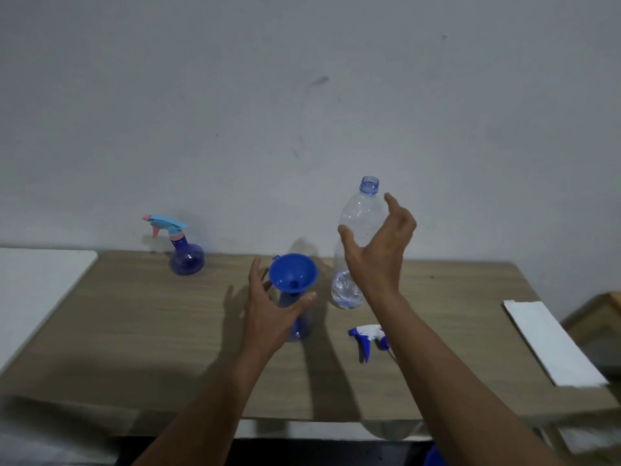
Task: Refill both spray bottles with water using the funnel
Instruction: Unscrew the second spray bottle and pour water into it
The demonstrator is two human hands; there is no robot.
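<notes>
A blue funnel (292,272) sits in the neck of a clear blue spray bottle (298,327) standing mid-table with its head off. My left hand (272,307) is open, curved around that bottle just below the funnel; I cannot tell whether it touches. A clear plastic water bottle (361,213), uncapped and with a little water at the bottom, stands to the right. My right hand (379,250) is open in front of it, thumb and fingers spread around its upper part. A white and blue spray head (368,334) lies on the table. The second spray bottle (186,257), with a light-blue and pink head, stands at the back left.
The wooden table (134,331) stands against a grey wall. A white surface (33,280) adjoins it on the left. A white strip of paper or board (551,344) lies at the table's right edge, with a wooden piece beyond it.
</notes>
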